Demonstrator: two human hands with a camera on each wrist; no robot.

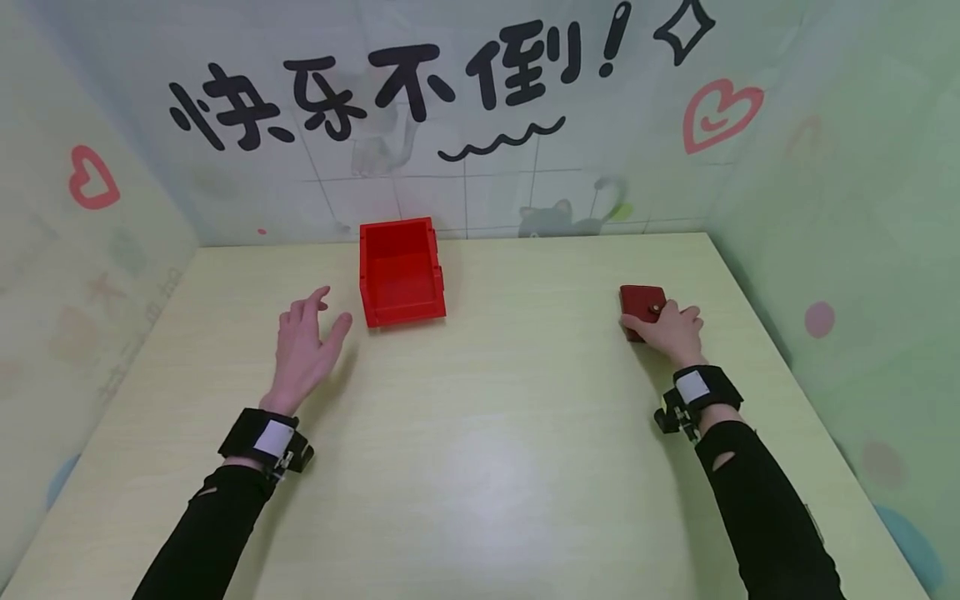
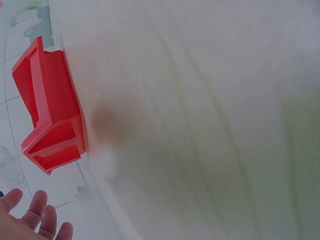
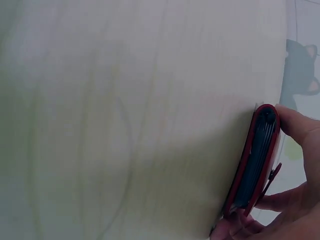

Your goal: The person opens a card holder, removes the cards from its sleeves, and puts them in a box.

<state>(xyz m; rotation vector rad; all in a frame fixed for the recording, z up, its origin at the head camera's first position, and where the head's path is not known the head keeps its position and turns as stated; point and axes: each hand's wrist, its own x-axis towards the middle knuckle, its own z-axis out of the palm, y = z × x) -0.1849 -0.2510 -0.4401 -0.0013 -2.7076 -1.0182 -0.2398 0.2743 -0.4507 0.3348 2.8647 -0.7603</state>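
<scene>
A dark red card wallet [image 1: 642, 302] with a snap strap lies on the right part of the table. My right hand [image 1: 670, 333] grips it across its width, thumb at one edge and fingers at the opposite one. In the right wrist view the wallet [image 3: 254, 160] shows its folded spine and a stack of sleeves inside, with the thumb at its upper end. My left hand [image 1: 303, 352] is held over the table with fingers spread and relaxed, holding nothing. Just beyond it to the right stands a red plastic bin [image 1: 405, 312], its inside bare.
The pale wooden table [image 1: 480, 433] ends at a printed backdrop [image 1: 465, 192] behind and at side panels on the left [image 1: 90, 275] and right [image 1: 840, 250]. Both wrists wear black camera straps.
</scene>
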